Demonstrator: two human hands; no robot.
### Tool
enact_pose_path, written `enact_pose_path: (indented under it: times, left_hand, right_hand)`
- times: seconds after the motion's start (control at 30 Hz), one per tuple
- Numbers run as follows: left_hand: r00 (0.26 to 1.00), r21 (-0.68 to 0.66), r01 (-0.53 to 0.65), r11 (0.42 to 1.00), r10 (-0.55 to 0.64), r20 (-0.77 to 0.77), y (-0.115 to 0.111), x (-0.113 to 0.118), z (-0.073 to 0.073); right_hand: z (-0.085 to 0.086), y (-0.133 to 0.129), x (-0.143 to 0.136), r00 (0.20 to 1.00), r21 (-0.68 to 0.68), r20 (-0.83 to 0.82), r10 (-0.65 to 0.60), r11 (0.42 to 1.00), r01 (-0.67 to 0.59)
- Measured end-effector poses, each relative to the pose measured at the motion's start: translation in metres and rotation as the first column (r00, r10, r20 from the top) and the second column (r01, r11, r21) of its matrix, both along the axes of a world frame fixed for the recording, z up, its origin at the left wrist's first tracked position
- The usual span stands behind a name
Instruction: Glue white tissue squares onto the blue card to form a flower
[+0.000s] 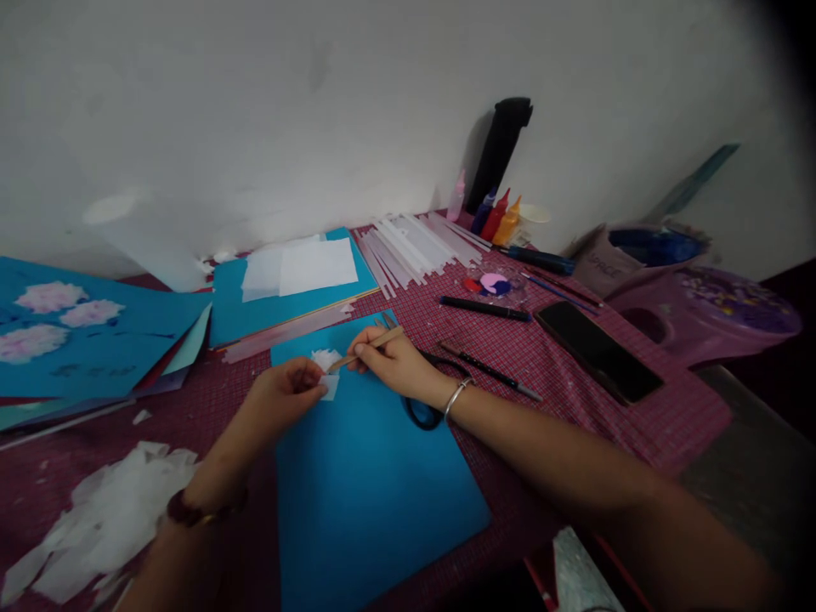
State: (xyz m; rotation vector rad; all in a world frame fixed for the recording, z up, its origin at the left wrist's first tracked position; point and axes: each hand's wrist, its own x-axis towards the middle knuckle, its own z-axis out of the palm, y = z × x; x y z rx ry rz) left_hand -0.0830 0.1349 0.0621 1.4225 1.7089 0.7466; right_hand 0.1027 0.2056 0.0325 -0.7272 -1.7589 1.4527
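Observation:
A blue sheet (376, 501) lies on the checked tablecloth. My right hand (377, 350) is closed on a thin wooden stick (348, 360), whose tip points left toward my left hand. My left hand (301, 387) is pinched at the edge of a small white paper piece (330, 388), over the top left part of the blue sheet. Just above that piece is a small tuft of white paper (325, 359). Black-handled scissors (422, 416) lie partly under my right hand and wrist.
A heap of white paper pieces (118, 510) lies at lower left, below blue sheets with pink-white flowers (51, 297). Paper strips (414, 246), paint bottles (501, 217), pens (484, 308), a phone (599, 350) and a pink bucket (694, 314) stand or lie beyond and right.

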Motion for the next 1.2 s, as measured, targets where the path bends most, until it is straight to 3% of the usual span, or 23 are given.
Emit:
enact_pose_path:
  times: [0.1,0.23,0.33,0.47,0.57,0.67,0.8,0.9,1.03,1.2]
  left_hand:
    - [0.992,0.101,-0.038,0.994,0.050,-0.114,0.006,-0.001,-0.012]
    - [0.983,0.119,-0.032,0.992,0.053,-0.177,0.007,0.000,-0.017]
    - [0.988,0.113,-0.041,0.993,0.057,-0.142,0.005,0.001,-0.011]
    - [0.996,0.035,-0.036,0.999,0.039,-0.078,-0.007,-0.009,0.009]
    - [0.994,0.035,-0.076,0.996,0.079,-0.071,-0.019,-0.022,0.025]
    - [0.992,0.052,-0.079,0.996,0.084,-0.093,-0.024,-0.031,0.030]
    - [0.990,0.101,0.027,0.995,-0.013,-0.143,-0.022,-0.032,0.023]
    - [0.985,0.067,0.064,0.996,-0.052,-0.164,-0.020,-0.030,0.018]
    - [0.983,-0.024,0.078,0.997,-0.081,-0.165,-0.018,-0.021,0.016]
    - [0.985,0.004,0.054,0.999,-0.053,-0.162,-0.013,-0.012,0.012]
  right_hand:
    - [0.001,0.000,-0.001,1.000,-0.022,-0.009,-0.002,1.000,0.002]
    - [0.004,-0.002,0.002,0.993,-0.108,-0.102,-0.065,0.993,0.054]
    - [0.006,-0.003,0.005,0.970,-0.170,-0.192,-0.152,0.978,0.120]
    - [0.007,-0.003,0.008,0.966,-0.207,-0.204,-0.156,0.972,0.113]
    - [0.005,-0.003,0.007,0.978,-0.181,-0.172,-0.115,0.980,0.084]
    - [0.003,-0.003,0.006,0.990,-0.135,-0.124,-0.070,0.989,0.053]
    - [0.001,-0.002,0.004,0.997,-0.117,-0.069,-0.037,0.993,0.029]
    - [0.000,-0.002,0.002,1.000,-0.074,-0.031,0.004,0.997,-0.006]
    - [-0.001,-0.001,0.001,1.000,0.002,-0.003,0.020,1.000,-0.020]
    - [-0.001,-0.001,0.002,0.999,0.037,0.043,0.017,0.999,-0.018]
